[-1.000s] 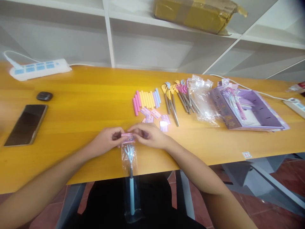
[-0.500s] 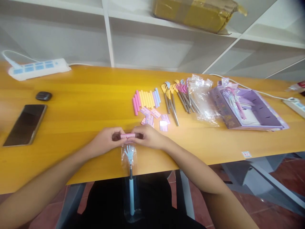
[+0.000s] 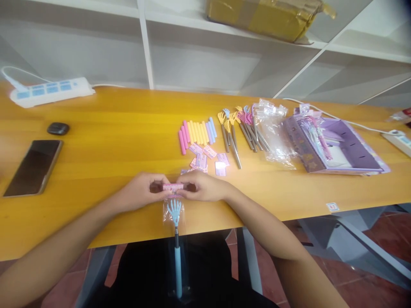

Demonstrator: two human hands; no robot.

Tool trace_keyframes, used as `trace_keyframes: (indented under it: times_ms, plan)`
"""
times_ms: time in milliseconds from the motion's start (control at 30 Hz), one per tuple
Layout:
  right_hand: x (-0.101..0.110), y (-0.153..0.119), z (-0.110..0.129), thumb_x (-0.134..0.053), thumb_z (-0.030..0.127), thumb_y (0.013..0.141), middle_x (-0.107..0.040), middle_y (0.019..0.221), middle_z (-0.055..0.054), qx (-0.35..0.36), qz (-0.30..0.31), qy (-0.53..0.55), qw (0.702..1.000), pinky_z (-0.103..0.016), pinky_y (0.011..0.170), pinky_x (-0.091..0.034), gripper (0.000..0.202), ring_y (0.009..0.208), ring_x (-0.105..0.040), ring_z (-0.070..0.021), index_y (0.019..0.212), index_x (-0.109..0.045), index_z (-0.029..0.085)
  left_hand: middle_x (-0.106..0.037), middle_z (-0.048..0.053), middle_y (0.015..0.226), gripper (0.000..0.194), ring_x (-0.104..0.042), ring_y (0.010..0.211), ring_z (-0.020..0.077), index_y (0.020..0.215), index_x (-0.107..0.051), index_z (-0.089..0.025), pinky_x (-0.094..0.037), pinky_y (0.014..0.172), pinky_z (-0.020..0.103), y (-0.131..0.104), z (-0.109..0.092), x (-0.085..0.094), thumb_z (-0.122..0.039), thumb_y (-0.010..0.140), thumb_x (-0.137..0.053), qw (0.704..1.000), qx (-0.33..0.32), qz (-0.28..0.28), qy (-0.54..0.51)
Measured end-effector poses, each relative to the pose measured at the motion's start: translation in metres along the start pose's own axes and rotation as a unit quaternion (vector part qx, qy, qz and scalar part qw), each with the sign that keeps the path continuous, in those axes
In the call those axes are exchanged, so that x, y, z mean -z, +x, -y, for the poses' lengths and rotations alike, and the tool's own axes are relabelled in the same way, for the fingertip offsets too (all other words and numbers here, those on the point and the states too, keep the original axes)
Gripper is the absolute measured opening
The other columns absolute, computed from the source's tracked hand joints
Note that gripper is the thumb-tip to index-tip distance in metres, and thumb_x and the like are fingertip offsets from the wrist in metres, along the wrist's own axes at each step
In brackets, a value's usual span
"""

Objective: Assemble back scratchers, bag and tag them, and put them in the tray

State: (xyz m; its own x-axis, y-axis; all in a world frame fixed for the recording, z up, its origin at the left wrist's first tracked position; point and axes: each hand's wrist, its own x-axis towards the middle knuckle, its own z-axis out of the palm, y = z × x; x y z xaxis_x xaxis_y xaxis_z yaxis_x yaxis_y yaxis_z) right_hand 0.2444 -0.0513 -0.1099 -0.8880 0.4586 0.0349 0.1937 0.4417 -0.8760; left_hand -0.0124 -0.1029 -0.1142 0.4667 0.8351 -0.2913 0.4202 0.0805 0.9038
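Observation:
Between them, my left hand [image 3: 144,190] and my right hand [image 3: 202,186] pinch a pink printed header card [image 3: 173,187] by its two ends, at the top of a clear plastic bag [image 3: 166,216]. Inside the bag hangs a blue back scratcher [image 3: 175,211] with a hand-shaped head, a metal rod and a blue grip. Its lower end extends past the table edge, over my lap. Just beyond my fingers lie several loose printed cards [image 3: 201,161], and behind them a row of pink, yellow and lilac tube grips [image 3: 195,132].
Several back scratchers with bare metal rods [image 3: 247,132] lie right of the tubes, beside empty clear bags [image 3: 272,132]. A purple box [image 3: 349,145] stands farther right. On the left are a phone [image 3: 34,167], a small black case [image 3: 58,128] and a white power strip [image 3: 53,92].
The card between my fingers has tilted to show more of its printed face. The bagged back scratcher has shifted slightly downward in view, and my hands have barely moved.

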Motion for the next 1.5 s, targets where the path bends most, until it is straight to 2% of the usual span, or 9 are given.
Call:
trace_keyframes:
  times_ms: [300, 500, 733, 833, 900, 1000, 1100, 1300, 1500]
  plan:
    - [0.004, -0.002, -0.001, -0.062, 0.014, 0.093, -0.059, 0.078, 0.004, -0.029, 0.051, 0.093, 0.994, -0.022, 0.061, -0.042, 0.003, 0.067, -0.052, -0.0087, 0.093, -0.063, 0.017, -0.078, 0.004, 0.090, 0.027, -0.072, 0.083, 0.0200, 0.095, -0.074, -0.020, -0.055, 0.075, 0.031, -0.004, -0.004, 0.002, -0.047, 0.094, -0.074, 0.999, -0.021, 0.029, -0.022]
    - [0.004, -0.003, -0.006, -0.067, 0.034, 0.101, -0.066, 0.075, 0.002, -0.097, 0.114, 0.252, 0.956, -0.023, 0.060, -0.054, 0.019, 0.057, -0.060, -0.0078, 0.098, -0.063, 0.016, -0.073, 0.001, 0.083, 0.033, -0.069, 0.077, 0.0176, 0.091, -0.066, -0.019, -0.053, 0.070, 0.028, -0.001, -0.002, 0.000, -0.048, 0.089, -0.080, 0.996, 0.013, 0.052, -0.071]
    - [0.004, -0.001, -0.001, -0.079, 0.054, 0.091, -0.071, 0.074, 0.001, -0.156, 0.163, 0.299, 0.927, -0.021, 0.051, -0.051, 0.042, 0.051, -0.061, -0.0075, 0.098, -0.068, 0.014, -0.077, 0.004, 0.105, 0.038, -0.073, 0.093, 0.0223, 0.111, -0.070, -0.020, -0.058, 0.079, 0.032, -0.002, -0.004, -0.013, -0.039, 0.083, -0.088, 0.988, -0.020, 0.101, -0.118]
    - [0.007, 0.005, 0.006, -0.083, 0.058, 0.086, -0.072, 0.075, 0.000, -0.167, 0.214, 0.300, 0.914, -0.021, 0.053, -0.051, 0.047, 0.054, -0.062, -0.0079, 0.096, -0.071, 0.014, -0.079, 0.008, 0.117, 0.044, -0.075, 0.105, 0.0269, 0.121, -0.068, -0.021, -0.061, 0.090, 0.038, -0.003, -0.001, -0.013, -0.037, 0.084, -0.088, 0.978, -0.032, 0.071, -0.193]
    - [0.008, 0.010, 0.012, -0.083, 0.057, 0.086, -0.069, 0.073, 0.002, -0.151, 0.231, 0.272, 0.922, -0.021, 0.056, -0.050, 0.044, 0.058, -0.061, -0.0086, 0.093, -0.071, 0.016, -0.078, 0.010, 0.123, 0.051, -0.075, 0.113, 0.0290, 0.125, -0.069, -0.022, -0.061, 0.095, 0.040, -0.002, 0.002, -0.007, -0.035, 0.081, -0.091, 0.973, -0.039, -0.022, -0.226]
    - [0.006, 0.014, 0.018, -0.082, 0.049, 0.090, -0.063, 0.072, 0.005, -0.101, 0.162, 0.172, 0.966, -0.022, 0.062, -0.045, 0.035, 0.066, -0.056, -0.0093, 0.089, -0.068, 0.017, -0.078, 0.008, 0.123, 0.058, -0.074, 0.112, 0.0266, 0.126, -0.070, -0.023, -0.061, 0.092, 0.036, 0.002, 0.003, 0.007, -0.033, 0.075, -0.095, 0.929, -0.080, -0.226, -0.282]
    - [0.005, 0.011, 0.020, -0.080, 0.041, 0.092, -0.059, 0.077, 0.005, -0.099, 0.037, 0.110, 0.988, -0.024, 0.064, -0.041, 0.027, 0.069, -0.051, -0.0099, 0.093, -0.066, 0.018, -0.078, 0.003, 0.106, 0.049, -0.074, 0.091, 0.0183, 0.117, -0.071, -0.022, -0.060, 0.078, 0.027, 0.006, -0.001, 0.015, -0.031, 0.075, -0.096, 0.881, -0.120, -0.309, -0.338]
    - [0.038, -0.023, 0.016, -0.075, 0.046, 0.095, -0.056, 0.076, 0.003, -0.160, -0.126, -0.011, 0.979, -0.027, 0.064, -0.038, 0.029, 0.068, -0.048, -0.0128, 0.093, -0.064, 0.018, -0.078, 0.010, 0.117, 0.047, -0.075, 0.088, 0.0213, 0.137, -0.058, -0.023, -0.059, 0.083, 0.038, 0.003, -0.004, 0.003, -0.045, 0.098, -0.072, 0.913, -0.138, -0.198, -0.329]
    - [0.125, -0.089, 0.028, -0.058, 0.047, 0.104, -0.063, 0.083, -0.003, -0.216, -0.284, -0.247, 0.901, -0.031, 0.073, -0.040, 0.033, 0.076, -0.053, -0.0177, 0.086, -0.062, 0.020, -0.075, 0.012, 0.121, 0.045, -0.074, 0.088, 0.0234, 0.145, -0.050, -0.023, -0.055, 0.084, 0.042, 0.002, 0.007, -0.004, -0.045, 0.107, -0.058, 0.953, -0.105, -0.118, -0.258]
